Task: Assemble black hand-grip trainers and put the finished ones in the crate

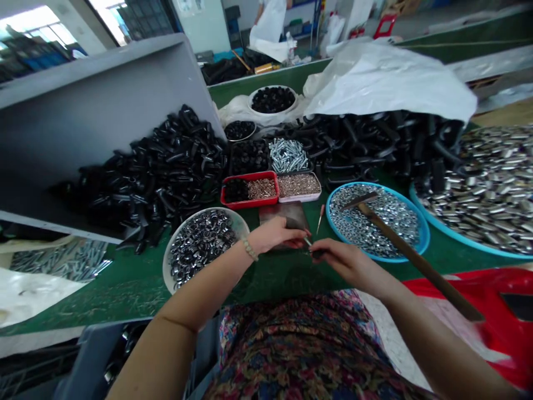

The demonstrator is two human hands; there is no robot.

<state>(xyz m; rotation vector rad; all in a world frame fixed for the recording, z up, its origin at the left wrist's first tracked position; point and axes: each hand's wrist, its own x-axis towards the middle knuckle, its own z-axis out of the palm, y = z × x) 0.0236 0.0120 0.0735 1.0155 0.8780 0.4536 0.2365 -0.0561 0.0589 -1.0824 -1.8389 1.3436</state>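
My left hand [278, 233] and my right hand [345, 261] meet over the green table [125, 283], just in front of a dark metal block [287, 214]. The left hand's fingers pinch a small silvery pin [307, 241]. The right hand's fingers are closed on a small dark part [317, 254] right beside that pin. A white bowl of shiny metal rings [200, 241] stands just left of my left wrist. A blue bowl of small metal pieces [377, 219] lies right of my hands, with a wooden-handled hammer [412, 258] resting across it.
Piles of black plastic handles [162, 166] fill the table's back, partly under a white plastic sheet [387, 78]. A red tray [250, 190] and a white tray [298, 186] hold small screws. A large blue tub of metal cylinders [491, 189] sits right. A small screwdriver [320, 218] lies near the block.
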